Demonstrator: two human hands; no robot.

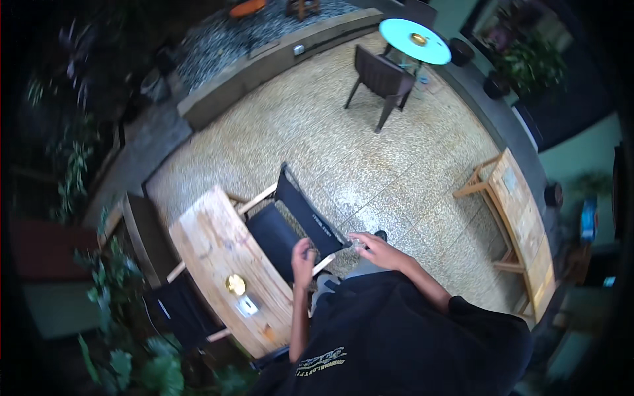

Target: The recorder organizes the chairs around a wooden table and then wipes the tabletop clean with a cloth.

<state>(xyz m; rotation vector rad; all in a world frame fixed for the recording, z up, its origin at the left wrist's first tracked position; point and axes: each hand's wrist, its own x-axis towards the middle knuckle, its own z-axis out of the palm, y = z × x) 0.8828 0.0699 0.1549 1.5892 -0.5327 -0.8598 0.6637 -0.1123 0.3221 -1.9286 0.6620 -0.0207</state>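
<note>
My left hand (302, 262) is raised over the near armrest side of a black fabric folding chair (312, 218) with light wooden arms; its fingers are curled and blurred, with nothing clearly held. My right hand (379, 250) is beside the top corner of the chair's backrest, fingers spread and apart; whether the fingertips touch the frame, I cannot tell. The chair stands against the long side of a wooden table (213, 232). On the table lie a round gold-coloured dish (235, 285) and a small white object (246, 306).
Across the table is another black fabric chair (185, 309), near leafy plants. Ahead stand a dark plastic chair (381, 74) and a round turquoise table (403, 37). A wooden bench or table (525, 222) is at the right. A low concrete ledge (277, 67) borders gravel.
</note>
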